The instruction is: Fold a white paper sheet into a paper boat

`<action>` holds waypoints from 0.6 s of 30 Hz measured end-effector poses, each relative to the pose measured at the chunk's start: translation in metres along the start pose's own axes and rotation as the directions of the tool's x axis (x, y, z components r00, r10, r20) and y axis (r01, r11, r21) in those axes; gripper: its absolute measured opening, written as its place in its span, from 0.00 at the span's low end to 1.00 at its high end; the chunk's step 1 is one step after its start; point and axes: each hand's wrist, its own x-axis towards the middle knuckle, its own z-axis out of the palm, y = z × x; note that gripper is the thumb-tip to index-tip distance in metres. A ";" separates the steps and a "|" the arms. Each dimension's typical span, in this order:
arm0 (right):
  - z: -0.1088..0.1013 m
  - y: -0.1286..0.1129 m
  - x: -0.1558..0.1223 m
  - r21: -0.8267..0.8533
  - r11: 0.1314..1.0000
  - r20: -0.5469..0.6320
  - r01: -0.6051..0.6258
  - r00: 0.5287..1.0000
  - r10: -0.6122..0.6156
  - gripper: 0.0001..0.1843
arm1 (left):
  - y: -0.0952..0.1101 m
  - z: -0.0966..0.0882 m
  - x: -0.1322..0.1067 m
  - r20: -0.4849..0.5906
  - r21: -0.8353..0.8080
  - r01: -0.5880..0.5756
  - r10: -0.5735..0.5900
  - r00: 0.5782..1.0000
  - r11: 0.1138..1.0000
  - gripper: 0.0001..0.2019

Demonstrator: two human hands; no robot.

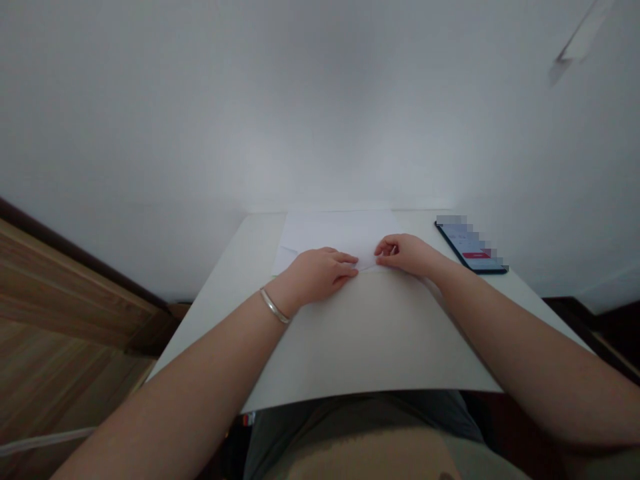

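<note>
White counter (pixel 380 340) bears paper (pixel 330 230) under the left hand (pixel 320 275), fingers apart; right hand (pixel 409 253) lies curled beside it, grip unclear.

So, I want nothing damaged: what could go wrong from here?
The paper could wrinkle or slip if the left hand and right hand, both at its near edge, move unevenly. The phone lies near the right edge of the table, beside the right forearm; a sideways sweep might knock it off.

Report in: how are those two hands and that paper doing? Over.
Left hand at near edge of white paper; right hand there too, curled. Paper lying on table. Phone to the right, clear of the paper.
</note>
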 end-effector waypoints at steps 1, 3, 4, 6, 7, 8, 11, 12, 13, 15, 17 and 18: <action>0.000 -0.002 -0.003 -0.033 0.997 -0.029 0.076 0.997 -0.077 0.09 | 0.001 0.000 0.000 -0.008 0.011 0.013 -0.013 1.000 1.000 0.15; 0.000 -0.009 -0.010 -0.147 0.957 -0.027 0.250 0.966 -0.257 0.12 | 0.003 0.000 -0.001 -0.021 0.025 0.037 -0.037 0.999 0.999 0.14; 0.000 -0.012 -0.014 -0.203 0.923 -0.007 0.326 0.942 -0.334 0.13 | 0.004 0.000 -0.001 -0.023 0.028 0.042 -0.041 0.999 0.999 0.14; 0.001 -0.016 -0.021 -0.295 0.850 0.038 0.436 0.895 -0.445 0.13 | 0.005 0.000 -0.001 -0.019 0.026 0.032 -0.032 0.999 0.999 0.14; 0.003 -0.017 -0.024 -0.331 0.819 0.061 0.469 0.876 -0.478 0.14 | 0.004 0.000 -0.001 -0.013 0.019 0.021 -0.021 1.000 1.000 0.14; 0.004 -0.018 -0.026 -0.360 0.794 0.073 0.490 0.863 -0.500 0.15 | 0.004 0.000 0.000 -0.010 0.008 0.010 -0.010 1.000 1.000 0.14; 0.009 -0.016 -0.030 -0.408 0.757 0.081 0.510 0.846 -0.527 0.18 | 0.001 0.003 0.001 -0.011 -0.025 -0.014 0.013 1.000 1.000 0.14; 0.010 -0.015 -0.030 -0.416 0.753 0.080 0.510 0.845 -0.528 0.18 | 0.001 0.004 0.001 -0.017 -0.033 -0.018 0.017 1.000 0.999 0.14; 0.010 -0.015 -0.029 -0.423 0.752 0.080 0.506 0.847 -0.525 0.19 | 0.000 0.004 0.001 -0.024 -0.038 -0.021 0.020 1.000 0.999 0.14; 0.011 -0.017 -0.029 -0.443 0.754 0.080 0.486 0.859 -0.506 0.19 | -0.001 0.006 0.000 -0.032 -0.048 -0.023 0.022 0.999 0.999 0.14; 0.009 -0.021 -0.028 -0.473 0.757 0.078 0.450 0.878 -0.473 0.18 | -0.001 0.006 0.000 -0.033 -0.058 -0.025 0.023 0.999 0.998 0.13; 0.008 -0.022 -0.027 -0.488 0.759 0.077 0.432 0.887 -0.455 0.17 | -0.001 0.005 0.000 -0.032 -0.062 -0.025 0.023 0.999 0.998 0.13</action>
